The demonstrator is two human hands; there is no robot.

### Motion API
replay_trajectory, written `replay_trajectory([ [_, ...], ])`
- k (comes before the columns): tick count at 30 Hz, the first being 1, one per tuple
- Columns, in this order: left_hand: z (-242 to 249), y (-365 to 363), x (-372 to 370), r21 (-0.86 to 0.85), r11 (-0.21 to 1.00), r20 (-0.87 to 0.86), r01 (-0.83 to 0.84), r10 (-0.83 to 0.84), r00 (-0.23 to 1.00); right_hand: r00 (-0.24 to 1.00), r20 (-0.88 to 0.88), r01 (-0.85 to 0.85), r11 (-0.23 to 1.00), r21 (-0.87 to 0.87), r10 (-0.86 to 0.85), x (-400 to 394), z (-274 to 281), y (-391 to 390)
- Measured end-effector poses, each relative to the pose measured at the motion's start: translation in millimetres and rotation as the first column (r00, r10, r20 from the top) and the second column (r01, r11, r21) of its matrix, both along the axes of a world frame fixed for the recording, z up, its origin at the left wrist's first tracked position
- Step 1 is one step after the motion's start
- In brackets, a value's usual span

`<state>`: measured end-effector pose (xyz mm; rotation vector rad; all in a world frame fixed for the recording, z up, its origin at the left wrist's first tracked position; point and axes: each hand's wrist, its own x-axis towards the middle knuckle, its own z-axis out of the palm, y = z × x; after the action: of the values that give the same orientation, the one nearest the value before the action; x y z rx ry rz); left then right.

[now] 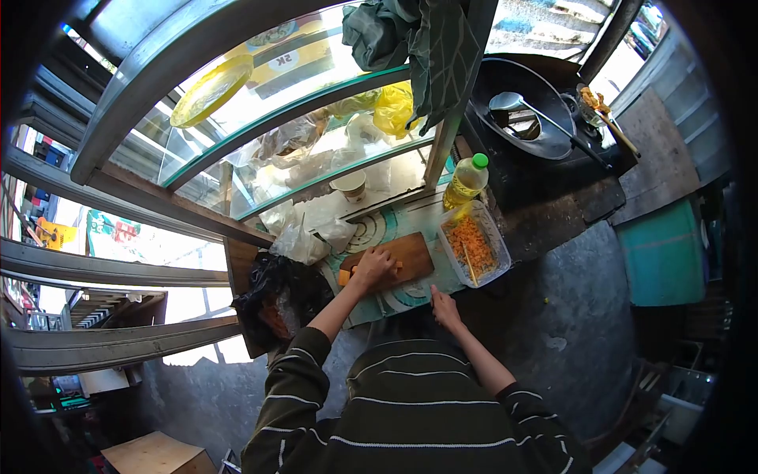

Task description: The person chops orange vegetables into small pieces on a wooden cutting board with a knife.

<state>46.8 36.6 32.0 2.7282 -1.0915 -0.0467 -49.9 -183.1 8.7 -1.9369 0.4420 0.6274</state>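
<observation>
A wooden cutting board (417, 254) lies on the patterned counter top. My left hand (376, 267) is closed over an orange piece of carrot (399, 266) on it, fingers bent downward. Another carrot piece (344, 277) shows at the board's left edge. Just off the board's lower right corner, my right hand (445, 309) is closed on what looks like a knife (433, 293); only a small dark part shows. To the right of the board stands a clear plastic container (496, 271) with finely chopped orange bits (467, 243) and a light-coloured stick or handle (469, 261) in it.
An oil bottle (466, 183) with a green cap stands behind the container. A wok (521, 110) with a ladle (545, 118) sits at the back right. Glass shelving (300, 186) rises behind the board. Plastic bags (296, 237) and a black bag (288, 284) lie on the left.
</observation>
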Motion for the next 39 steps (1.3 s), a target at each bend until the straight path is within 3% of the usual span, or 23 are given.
replay_trajectory([
  [2, -14.9, -2.6, -3.3, -0.109, 0.978, 0.120, -0.179, 0.192, 0.974, 0.994, 0.099, -0.036, 0.999, -0.030, 0.039, 1.3, -23.8, 4.0],
  [3, -15.1, -6.3, -7.2, -0.106, 0.978, 0.121, -0.182, 0.194, 0.974, 0.978, 0.195, -0.065, 0.996, -0.066, 0.077, 2.3, -25.9, 7.1],
  [5, -15.7, -13.7, -12.8, -0.065, 0.941, 0.067, -0.333, 0.337, 0.939, 0.967, 0.237, -0.075, 0.994, -0.083, 0.092, 4.3, -30.0, 11.5],
  [6, -9.9, -13.6, -14.2, -0.063, 0.941, 0.066, -0.332, 0.336, 0.940, 0.955, 0.276, -0.081, 0.991, -0.103, 0.106, 5.7, -28.2, 14.0],
  [8, 5.1, -11.1, -18.0, -0.176, 0.871, 0.068, -0.459, 0.476, 0.877, 0.964, 0.238, -0.087, 0.989, -0.121, 0.114, 9.9, -18.5, 17.6],
  [9, 1.7, -4.9, -18.0, -0.173, 0.871, 0.066, -0.461, 0.477, 0.876, 0.972, 0.202, -0.096, 0.986, -0.140, 0.123, 10.8, -14.6, 19.2],
  [11, -4.3, 10.3, -16.1, -0.268, 0.919, -0.064, -0.289, 0.282, 0.957, 0.970, 0.186, -0.123, 0.976, -0.178, 0.156, 11.8, -6.3, 23.0],
  [15, -14.5, 17.7, -15.5, -0.255, 0.948, -0.031, -0.189, 0.187, 0.982, 0.958, 0.137, -0.224, 0.957, -0.186, 0.251, 7.1, 3.9, 29.0],
  [22, -11.9, 6.2, -14.5, -0.302, 0.910, -0.134, -0.284, 0.254, 0.958, 0.971, 0.111, -0.191, 0.968, -0.160, 0.210, 9.2, 10.2, 25.8],
  [24, -16.1, 1.9, -17.2, -0.305, 0.896, -0.170, -0.323, 0.282, 0.944, 0.973, 0.023, -0.222, 0.960, -0.170, 0.229, 12.3, 11.2, 22.9],
  [26, -25.1, -7.0, -23.3, -0.385, 0.823, -0.207, -0.418, 0.364, 0.908, 0.976, 0.014, -0.214, 0.962, -0.169, 0.219, 14.1, 10.8, 23.5],
  [33, -14.8, -31.6, -32.1, -0.387, 0.764, -0.203, -0.517, 0.476, 0.856, 0.976, 0.095, -0.191, 0.980, -0.060, 0.196, 15.3, -10.7, 31.7],
  [39, -18.1, -35.4, -31.0, -0.392, 0.765, -0.158, -0.511, 0.491, 0.857, 0.987, 0.014, -0.160, 0.987, 0.006, 0.160, 16.7, -6.8, 30.1],
])
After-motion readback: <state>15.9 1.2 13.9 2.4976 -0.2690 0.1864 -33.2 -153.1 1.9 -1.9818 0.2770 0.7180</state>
